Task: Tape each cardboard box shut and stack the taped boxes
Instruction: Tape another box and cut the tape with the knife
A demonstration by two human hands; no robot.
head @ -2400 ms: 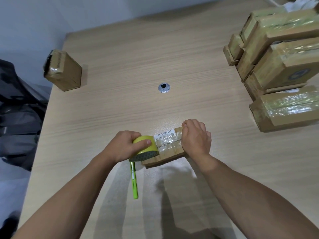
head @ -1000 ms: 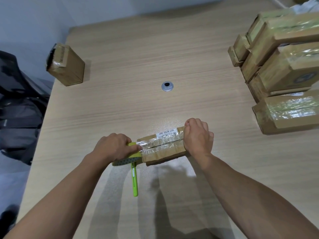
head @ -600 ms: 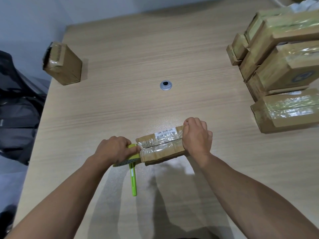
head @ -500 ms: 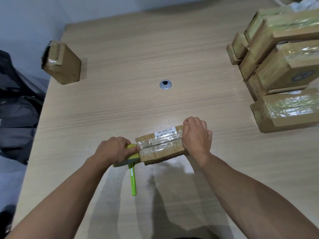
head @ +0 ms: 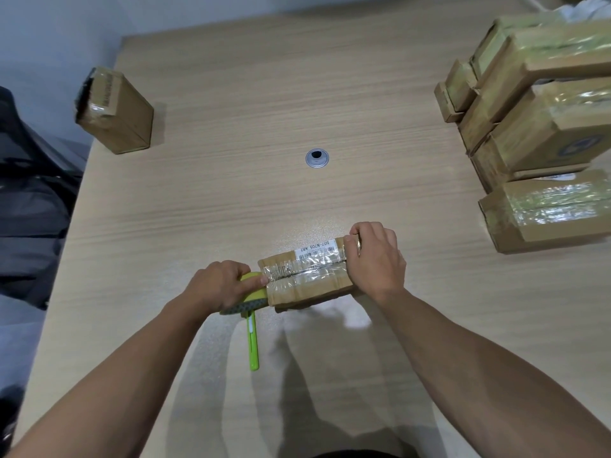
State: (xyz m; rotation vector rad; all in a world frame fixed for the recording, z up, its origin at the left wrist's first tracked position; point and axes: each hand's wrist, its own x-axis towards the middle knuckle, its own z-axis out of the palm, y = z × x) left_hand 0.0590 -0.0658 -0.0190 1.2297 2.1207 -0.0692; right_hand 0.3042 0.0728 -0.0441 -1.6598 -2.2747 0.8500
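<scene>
The tape roll [head: 253,294], yellow-green with a dark patterned side, is gripped by the left hand [head: 218,285], whose fingers are curled over its top, and is held against the left end of the cardboard box [head: 307,282]. The right end of that box is clasped by the right hand [head: 375,259], with the fingers curled over the far top edge. The box is laid flat on the wooden worktop [head: 297,94], near the front edge and about midway along it. A strip of clear tape [head: 304,264] is laid along the seam of its top from end to end, and a white barcode label [head: 314,248] is seen on the far flap. A green cutter [head: 253,342] is lying just in front of the roll, its far tip hidden beneath the roll and its length pointed toward the front edge. A round metal grommet [head: 316,158] is set in the middle of the worktop, well beyond the box. A single box [head: 115,117], taped on top, is stood at the left edge toward the far left corner. Along the right edge, taped boxes are piled in a stack [head: 542,127], and a long taped box [head: 545,213] is laid at its near side.
</scene>
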